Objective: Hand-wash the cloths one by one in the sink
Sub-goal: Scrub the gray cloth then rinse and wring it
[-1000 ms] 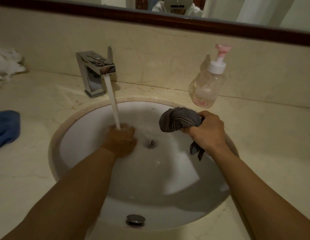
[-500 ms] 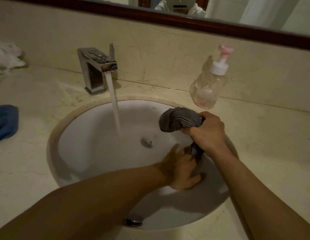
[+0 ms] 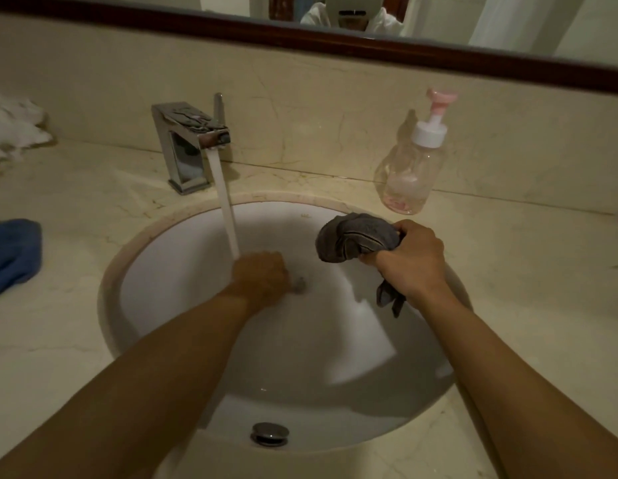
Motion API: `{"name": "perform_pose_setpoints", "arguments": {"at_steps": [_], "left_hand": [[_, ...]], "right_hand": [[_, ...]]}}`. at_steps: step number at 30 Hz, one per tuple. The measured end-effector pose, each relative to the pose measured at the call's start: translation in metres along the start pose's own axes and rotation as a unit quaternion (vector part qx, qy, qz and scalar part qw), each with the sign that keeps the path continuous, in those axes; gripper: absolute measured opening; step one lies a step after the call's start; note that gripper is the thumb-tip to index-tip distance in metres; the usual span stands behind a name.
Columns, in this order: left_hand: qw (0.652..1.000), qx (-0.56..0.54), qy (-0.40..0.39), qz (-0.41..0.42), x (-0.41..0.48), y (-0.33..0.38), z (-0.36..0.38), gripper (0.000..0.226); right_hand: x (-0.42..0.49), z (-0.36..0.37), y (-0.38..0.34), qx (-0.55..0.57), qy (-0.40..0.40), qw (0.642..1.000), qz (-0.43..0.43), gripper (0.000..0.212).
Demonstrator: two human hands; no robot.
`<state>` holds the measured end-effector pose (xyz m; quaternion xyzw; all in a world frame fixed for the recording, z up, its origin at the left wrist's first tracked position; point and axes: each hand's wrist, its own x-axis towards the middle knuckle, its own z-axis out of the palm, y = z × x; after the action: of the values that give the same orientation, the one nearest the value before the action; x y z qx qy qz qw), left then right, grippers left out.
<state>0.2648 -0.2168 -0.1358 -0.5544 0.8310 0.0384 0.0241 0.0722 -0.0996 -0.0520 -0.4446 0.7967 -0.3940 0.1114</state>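
Right hand clenches round the bunched grey cloth, holding it above the right side of the sink, a tail dangling below the fist. Left hand sits under the faucet stream, knuckles up and blurred, so its fingers cannot be made out. A blue cloth on the table is cut off at the left edge.

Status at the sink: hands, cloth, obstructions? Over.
Right hand grips grey cloth over sink. Left hand under tap stream, fingers blurred, grip unclear. Nothing between cloth and stream. Blue cloth waits on counter.
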Motion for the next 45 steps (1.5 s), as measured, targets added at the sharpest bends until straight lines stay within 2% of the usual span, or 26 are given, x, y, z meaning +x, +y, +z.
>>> {"name": "perform_pose_setpoints", "arguments": {"at_steps": [2, 4, 7, 9, 12, 15, 17, 19, 21, 23, 27, 31, 33, 36, 40, 43, 45], "left_hand": [[0.996, -0.026, 0.021, 0.077, -0.006, 0.028, 0.001, 0.044], [0.979, -0.027, 0.049, 0.196, -0.017, 0.061, 0.008, 0.045], [0.923, -0.067, 0.105, 0.365, -0.036, 0.099, 0.020, 0.040], [0.911, -0.058, 0.109, 0.394, -0.041, 0.107, 0.030, 0.048], [0.931, -0.014, 0.083, 0.355, -0.036, 0.092, 0.034, 0.054], [0.961, 0.054, 0.073, 0.260, -0.016, 0.032, 0.031, 0.066], [0.981, 0.050, 0.094, 0.162, -0.002, -0.018, 0.029, 0.056], [0.991, 0.064, 0.075, 0.085, 0.003, -0.046, 0.024, 0.038], [0.999, 0.039, 0.013, 0.009, 0.003, -0.040, 0.017, 0.031], [1.000, 0.007, 0.020, -0.003, 0.001, -0.015, 0.009, 0.029], [0.985, -0.005, 0.069, 0.159, -0.018, 0.055, 0.007, 0.050], [0.913, -0.011, 0.134, 0.386, -0.045, 0.110, 0.029, 0.051], [0.902, 0.009, 0.105, 0.419, -0.049, 0.118, 0.039, 0.061], [0.914, 0.023, 0.103, 0.393, -0.038, 0.095, 0.041, 0.055], [0.976, 0.026, 0.056, 0.207, -0.006, 0.020, 0.029, 0.050], [0.993, 0.063, 0.057, 0.078, 0.001, -0.028, 0.020, 0.044], [0.995, 0.087, 0.032, 0.038, 0.002, -0.037, 0.017, 0.039]], "right_hand": [[0.000, 0.001, 0.000, -0.005, 0.001, 1.000, -0.001, 0.041], [0.000, 0.000, 0.000, -0.008, 0.003, 1.000, -0.004, 0.042], [0.000, 0.000, 0.001, -0.014, 0.002, 1.000, -0.010, 0.041], [0.000, 0.001, 0.000, -0.010, 0.003, 1.000, -0.012, 0.043], [0.000, -0.001, 0.001, -0.006, 0.004, 1.000, -0.011, 0.041], [0.000, -0.001, 0.001, 0.000, 0.002, 1.000, -0.007, 0.039], [0.000, -0.001, 0.001, 0.005, 0.002, 1.000, -0.004, 0.038], [0.000, 0.000, 0.001, 0.003, 0.000, 1.000, -0.004, 0.038], [0.000, 0.000, 0.001, 0.004, 0.001, 1.000, -0.007, 0.037], [0.000, 0.000, 0.001, 0.009, 0.008, 1.000, -0.005, 0.036], [0.001, 0.001, 0.001, 0.001, 0.012, 1.000, -0.007, 0.039], [0.001, 0.000, 0.003, -0.007, 0.004, 1.000, -0.013, 0.038], [0.001, 0.000, 0.003, -0.007, 0.007, 1.000, -0.015, 0.038], [0.001, 0.001, 0.003, -0.010, 0.007, 1.000, -0.017, 0.040], [0.001, 0.000, 0.002, -0.005, 0.003, 1.000, -0.012, 0.042], [0.000, 0.000, 0.001, 0.001, 0.002, 1.000, -0.010, 0.040], [-0.001, 0.000, 0.001, 0.000, 0.002, 1.000, -0.008, 0.040]]}}
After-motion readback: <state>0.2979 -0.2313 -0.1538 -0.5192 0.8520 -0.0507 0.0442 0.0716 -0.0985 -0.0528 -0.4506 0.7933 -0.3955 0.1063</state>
